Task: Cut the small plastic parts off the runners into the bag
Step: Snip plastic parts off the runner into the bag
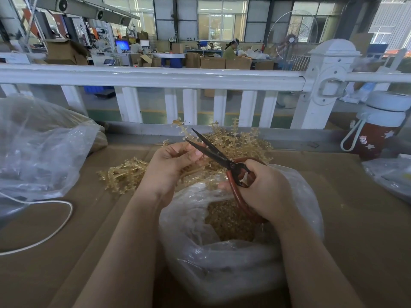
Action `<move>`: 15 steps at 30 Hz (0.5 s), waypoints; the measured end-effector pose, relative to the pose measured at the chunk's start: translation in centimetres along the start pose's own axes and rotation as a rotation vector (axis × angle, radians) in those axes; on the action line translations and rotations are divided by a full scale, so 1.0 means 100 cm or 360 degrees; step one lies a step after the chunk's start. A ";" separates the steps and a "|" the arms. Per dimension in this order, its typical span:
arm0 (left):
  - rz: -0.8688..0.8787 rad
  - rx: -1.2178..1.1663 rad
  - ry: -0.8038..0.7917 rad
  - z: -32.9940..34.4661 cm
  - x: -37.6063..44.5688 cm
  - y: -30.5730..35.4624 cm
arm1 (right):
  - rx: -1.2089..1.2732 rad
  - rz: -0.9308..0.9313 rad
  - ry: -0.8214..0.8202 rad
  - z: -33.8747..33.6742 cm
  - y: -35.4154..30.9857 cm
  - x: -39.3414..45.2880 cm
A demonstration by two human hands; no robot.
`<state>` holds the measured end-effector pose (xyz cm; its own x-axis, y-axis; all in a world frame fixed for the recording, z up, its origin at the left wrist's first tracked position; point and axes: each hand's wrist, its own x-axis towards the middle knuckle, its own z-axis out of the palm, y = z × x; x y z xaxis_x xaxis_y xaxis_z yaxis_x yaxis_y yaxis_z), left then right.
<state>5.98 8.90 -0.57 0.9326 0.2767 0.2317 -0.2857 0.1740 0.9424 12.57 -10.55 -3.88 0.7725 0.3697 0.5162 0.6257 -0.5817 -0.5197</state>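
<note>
My left hand [171,161] pinches an amber plastic runner [181,130] that sticks up and away over the table. My right hand [264,187] grips black scissors [211,150] by their red-brown loop handles, fingers through the loops. The blades stand apart, their tips beside the runner just past my left fingers. Below both hands a clear plastic bag [222,258] stands open, with a heap of small amber parts [231,221] inside. Behind the hands lies a pile of uncut runners [240,141], and a smaller pile [124,172] lies to the left.
The work surface is brown cardboard [355,207]. A large crumpled clear bag [40,147] fills the left side, with a white cord [55,232] looping before it. A red bottle with a white lid [378,127] stands at right, another clear bag [391,174] beside it. A white railing [155,76] runs behind.
</note>
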 end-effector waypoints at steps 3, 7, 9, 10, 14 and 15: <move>-0.0005 0.0025 -0.0031 0.000 -0.001 0.001 | -0.0016 -0.0004 -0.0016 0.000 0.000 0.000; -0.0018 0.0038 -0.0047 0.002 -0.001 0.002 | -0.0055 -0.0023 -0.0029 0.001 0.001 0.001; -0.0013 0.0066 -0.0045 0.002 -0.002 0.001 | -0.0061 -0.0035 -0.0020 0.002 0.001 0.001; -0.0011 0.0077 -0.0045 0.003 -0.002 0.001 | -0.0061 -0.0041 -0.0011 0.002 0.001 0.001; -0.0015 0.0070 -0.0080 0.004 -0.003 0.003 | -0.0031 -0.0043 0.0069 0.003 0.002 0.001; -0.0020 0.0061 -0.0089 0.005 -0.003 0.003 | -0.0020 -0.0032 0.0061 0.004 0.003 0.002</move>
<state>5.73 8.40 -0.25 0.9473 0.2212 0.2319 -0.2662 0.1403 0.9537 12.90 -10.35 -4.20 0.7551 0.3535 0.5521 0.6393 -0.5839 -0.5004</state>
